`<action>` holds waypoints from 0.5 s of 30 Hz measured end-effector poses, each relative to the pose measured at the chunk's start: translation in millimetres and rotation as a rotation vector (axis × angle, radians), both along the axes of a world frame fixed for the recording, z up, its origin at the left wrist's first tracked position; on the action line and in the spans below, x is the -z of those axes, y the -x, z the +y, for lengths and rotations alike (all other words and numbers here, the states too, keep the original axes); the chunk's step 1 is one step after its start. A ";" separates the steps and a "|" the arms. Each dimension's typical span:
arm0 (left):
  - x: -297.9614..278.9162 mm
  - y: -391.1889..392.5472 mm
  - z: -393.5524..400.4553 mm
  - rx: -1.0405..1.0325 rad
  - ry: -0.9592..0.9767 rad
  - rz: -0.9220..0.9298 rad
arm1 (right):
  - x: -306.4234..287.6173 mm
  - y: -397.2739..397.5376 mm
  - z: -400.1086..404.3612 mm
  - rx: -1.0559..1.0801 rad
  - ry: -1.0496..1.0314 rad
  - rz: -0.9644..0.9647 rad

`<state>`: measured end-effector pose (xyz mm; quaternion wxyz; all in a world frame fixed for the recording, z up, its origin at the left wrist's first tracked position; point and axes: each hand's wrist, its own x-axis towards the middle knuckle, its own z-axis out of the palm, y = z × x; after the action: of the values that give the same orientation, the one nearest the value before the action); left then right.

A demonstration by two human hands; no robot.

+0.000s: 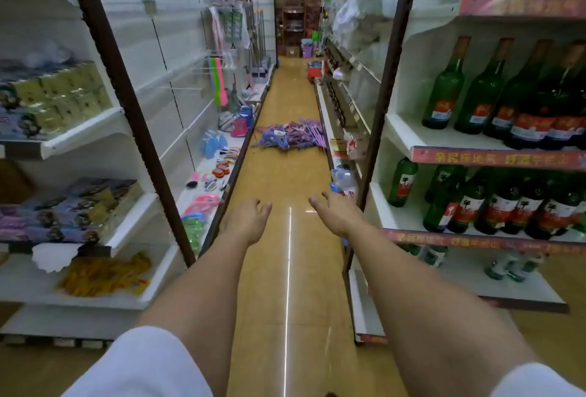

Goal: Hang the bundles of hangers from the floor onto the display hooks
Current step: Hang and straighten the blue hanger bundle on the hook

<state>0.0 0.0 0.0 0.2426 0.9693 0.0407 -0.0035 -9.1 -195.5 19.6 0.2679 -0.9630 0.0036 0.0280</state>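
A heap of purple and pink hanger bundles [290, 135] lies on the tan aisle floor, well ahead of me and against the right-hand shelving. Thin metal display hooks [187, 87] stick out from the white back panel on the left; some hold hanging goods, others are bare. My left hand [249, 217] and my right hand [333, 211] are both stretched forward over the floor with fingers loosely relaxed, holding nothing. Both hands are far short of the heap.
Left shelves [104, 130] carry boxed goods, and a low ledge [218, 168] holds brushes and small plastic items. Right shelves [494, 155] hold green bottles. A red crate [315, 70] and boxes stand farther down the narrow aisle.
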 end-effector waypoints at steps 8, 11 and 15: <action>5.6 -89.5 -30.0 0.001 -0.039 0.051 | 12.9 -97.3 -27.2 -0.004 -0.024 0.032; 8.7 -132.6 -47.1 -0.013 -0.045 0.070 | 19.1 -139.0 -43.2 0.009 -0.019 0.050; 19.4 -179.8 -67.4 -0.019 -0.030 0.111 | 31.6 -185.2 -59.4 0.016 -0.010 0.089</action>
<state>179.8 -67.4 -19.4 0.2252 0.9707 0.0636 -0.0542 176.1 -254.9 -11.9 0.2725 -0.9594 0.0233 0.0686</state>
